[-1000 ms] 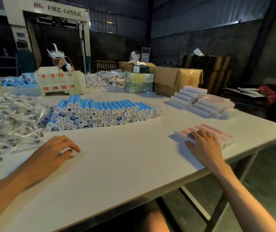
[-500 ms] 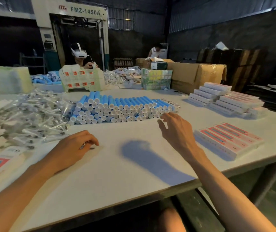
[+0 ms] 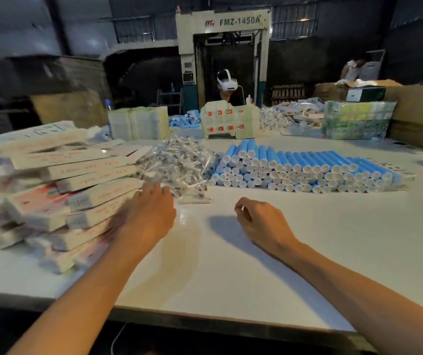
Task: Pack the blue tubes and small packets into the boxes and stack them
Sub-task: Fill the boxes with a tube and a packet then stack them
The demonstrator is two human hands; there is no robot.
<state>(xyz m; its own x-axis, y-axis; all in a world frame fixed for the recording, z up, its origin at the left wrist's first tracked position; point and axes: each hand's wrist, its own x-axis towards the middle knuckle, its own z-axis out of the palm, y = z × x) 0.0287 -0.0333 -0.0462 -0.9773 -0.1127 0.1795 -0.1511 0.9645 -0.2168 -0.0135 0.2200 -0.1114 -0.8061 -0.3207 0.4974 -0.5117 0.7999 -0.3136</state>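
Blue tubes with white caps lie stacked in a long pile at the middle right of the white table. A heap of small clear packets sits to their left. Flat white boxes with red print are piled loosely at the left. My left hand reaches onto the edge of the box pile, its fingers spread and relaxed. My right hand hovers over the bare table with fingers loosely curled, holding nothing.
A person wearing a white headset sits across the table behind a white carton. More blue tubes, wrapped bundles and a green wrapped pack stand at the back. Cardboard lies far right.
My view has swung left, bringing the flat box pile into sight. My left hand moved onto that pile. My right hand left the packed boxes at the right and came to the table's middle.
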